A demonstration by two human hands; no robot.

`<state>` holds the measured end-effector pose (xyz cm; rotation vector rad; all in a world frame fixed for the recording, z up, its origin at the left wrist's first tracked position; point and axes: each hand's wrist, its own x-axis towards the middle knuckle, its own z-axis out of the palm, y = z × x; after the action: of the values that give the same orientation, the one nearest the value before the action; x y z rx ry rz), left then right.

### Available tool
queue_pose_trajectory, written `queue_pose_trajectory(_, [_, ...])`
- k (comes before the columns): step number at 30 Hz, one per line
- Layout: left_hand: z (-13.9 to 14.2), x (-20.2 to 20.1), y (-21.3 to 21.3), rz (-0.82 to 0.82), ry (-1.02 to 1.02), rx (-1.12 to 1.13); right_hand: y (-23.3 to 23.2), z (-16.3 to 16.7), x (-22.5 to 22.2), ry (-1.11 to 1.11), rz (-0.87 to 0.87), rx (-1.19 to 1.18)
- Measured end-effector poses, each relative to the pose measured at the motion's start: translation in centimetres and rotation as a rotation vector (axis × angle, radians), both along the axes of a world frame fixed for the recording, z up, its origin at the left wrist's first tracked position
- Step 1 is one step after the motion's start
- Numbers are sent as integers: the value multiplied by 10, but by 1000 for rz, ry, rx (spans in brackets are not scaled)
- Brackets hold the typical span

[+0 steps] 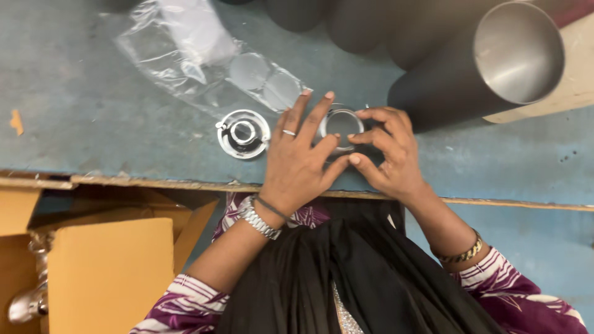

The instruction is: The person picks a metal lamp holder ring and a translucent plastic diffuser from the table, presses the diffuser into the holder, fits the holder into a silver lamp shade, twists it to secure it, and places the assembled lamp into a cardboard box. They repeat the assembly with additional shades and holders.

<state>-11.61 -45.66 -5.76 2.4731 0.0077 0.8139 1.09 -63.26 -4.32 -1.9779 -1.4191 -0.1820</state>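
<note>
Both my hands meet over a small round metal ring with a clear centre [341,124] on the blue-grey table [111,117]. My left hand [300,158], wearing a ring and a metal watch, holds the ring's left side with fingers spread upward. My right hand [390,154], with a bracelet at the wrist, pinches the ring's right side. A second shiny round metal cap [243,133] lies flat on the table just left of my left hand, untouched.
A clear plastic bag [198,59] with round discs lies at the back left. Dark metal cylinders [476,68] lie at the back right, one showing its open end. An open cardboard box [105,266] with a shiny metal part sits below the table's worn front edge.
</note>
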Motion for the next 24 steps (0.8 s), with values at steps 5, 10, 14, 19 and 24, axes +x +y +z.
queue_pose_trajectory(5, [-4, -44, -12, 43, -105, -27, -7, -5, -2, 4, -20, 28])
queue_pose_trajectory(10, [-8, -79, 36, 406, 81, -257, -5, -14, -1, 333, 36, 101])
queue_pose_trajectory(14, [-3, -72, 70, 304, 33, -275, 8, -16, -6, 420, 107, 36])
queue_pose_trajectory(19, [-7, -48, 85, 520, 65, -202, 13, -10, -19, 348, 40, -68])
queue_pose_trajectory(24, [-19, -50, 104, 557, 63, -232, 9, -19, -17, 315, 39, -16])
